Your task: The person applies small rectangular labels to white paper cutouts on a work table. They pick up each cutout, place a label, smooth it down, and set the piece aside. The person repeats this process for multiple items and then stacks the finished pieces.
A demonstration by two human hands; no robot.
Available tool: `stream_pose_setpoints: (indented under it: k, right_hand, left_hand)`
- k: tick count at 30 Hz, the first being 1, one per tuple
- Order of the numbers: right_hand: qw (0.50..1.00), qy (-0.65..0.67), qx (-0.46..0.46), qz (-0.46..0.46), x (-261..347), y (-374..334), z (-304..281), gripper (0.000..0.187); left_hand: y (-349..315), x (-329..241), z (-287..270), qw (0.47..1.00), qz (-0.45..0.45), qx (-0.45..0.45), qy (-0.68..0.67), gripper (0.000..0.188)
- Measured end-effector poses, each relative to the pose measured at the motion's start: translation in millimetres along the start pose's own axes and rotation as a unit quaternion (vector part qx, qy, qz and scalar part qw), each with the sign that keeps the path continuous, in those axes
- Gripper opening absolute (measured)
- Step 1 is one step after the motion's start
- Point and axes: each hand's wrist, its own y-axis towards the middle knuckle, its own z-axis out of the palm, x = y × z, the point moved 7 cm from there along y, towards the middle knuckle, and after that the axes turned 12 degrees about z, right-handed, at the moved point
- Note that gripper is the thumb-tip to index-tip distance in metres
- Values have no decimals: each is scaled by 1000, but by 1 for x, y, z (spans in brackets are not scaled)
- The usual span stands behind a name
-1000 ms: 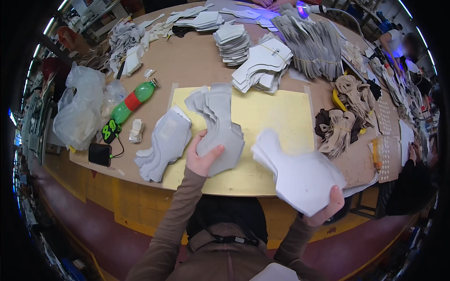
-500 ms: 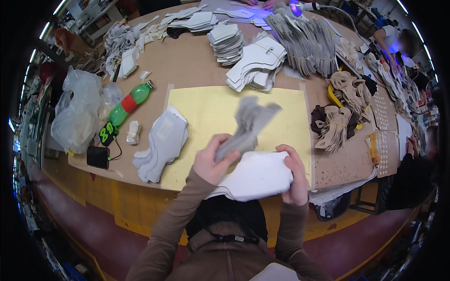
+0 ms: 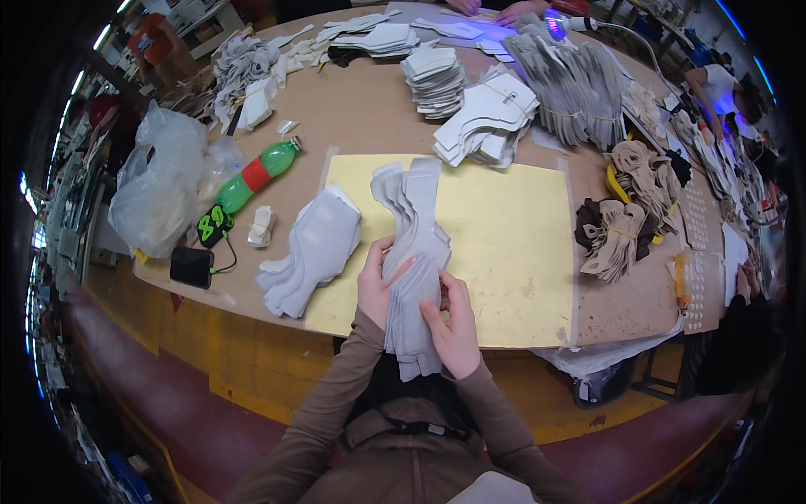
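Between my two hands is a fanned bundle of light grey cut fabric pieces (image 3: 411,323), their curved ends spread over the yellow sheet (image 3: 508,252) and their lower ends overhanging the table's near edge. My left hand (image 3: 374,286) grips the bundle on its left side, the fingers partly behind it. On the other side my right hand (image 3: 457,328) closes around the lower part, thumb on top. Left of the bundle, a stack of similar pale grey pieces (image 3: 319,239) lies fanned, partly on the yellow sheet.
Further back stand white piece stacks (image 3: 487,118) and banded grey bundles (image 3: 567,84). At right lie beige bundles (image 3: 617,239). Toward the left are a green bottle (image 3: 260,175), a plastic bag (image 3: 155,193) and a black phone (image 3: 191,266). Another person's hands (image 3: 512,12) are across the table.
The grey pieces, earlier blurred in my left hand, are now upright between both hands. My right hand has moved left, and the white stack's broad face no longer shows. The view has shifted slightly.
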Motion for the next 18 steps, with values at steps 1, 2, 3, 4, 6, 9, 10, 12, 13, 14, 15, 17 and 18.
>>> stream_pose_setpoints:
  k: [1,2,3,4,6,9,10,12,13,14,15,17,18]
  right_hand:
    - [1000,-20,-10,7,-3,-3,4,47]
    - [999,-41,-17,2,-4,-5,7,47]
    - [998,-62,-25,-6,-4,-7,8,47]
    - [998,-55,-21,1,-6,-7,9,48]
    - [999,-41,-17,17,-8,-9,10,50]
    - [995,77,49,32,-10,-15,14,56]
    - [994,85,59,37,-10,-20,17,58]
    - [990,106,84,38,-10,-28,23,63]
    - [986,123,86,79,-15,-30,25,64]
    - [979,144,92,113,-19,-32,28,66]
    - [968,175,101,147,-22,-34,31,67]
    - [979,156,77,110,-14,-30,31,62]
    - [979,156,67,110,-12,-29,30,60]
  left_hand:
    - [-2,0,-3,1000,13,-11,3,36]
    - [-4,4,-5,1000,0,-23,-5,37]
    - [-5,6,-7,999,-2,-37,-16,37]
    - [-6,8,-7,998,-11,-48,-26,38]
    - [-8,6,-5,997,-1,-49,-51,39]
    - [-11,7,-1,997,-28,-43,-64,40]
    - [-12,8,0,996,-42,-45,-65,41]
    - [-13,8,-1,995,-46,-61,-66,41]
    - [-14,7,-1,994,-41,-68,-70,42]
    - [-15,8,-2,994,-45,-77,-69,42]
    - [-15,8,-3,993,-43,-83,-70,43]
    - [-16,9,-6,991,-47,-95,-79,43]
    - [-17,10,-7,990,-52,-101,-86,44]
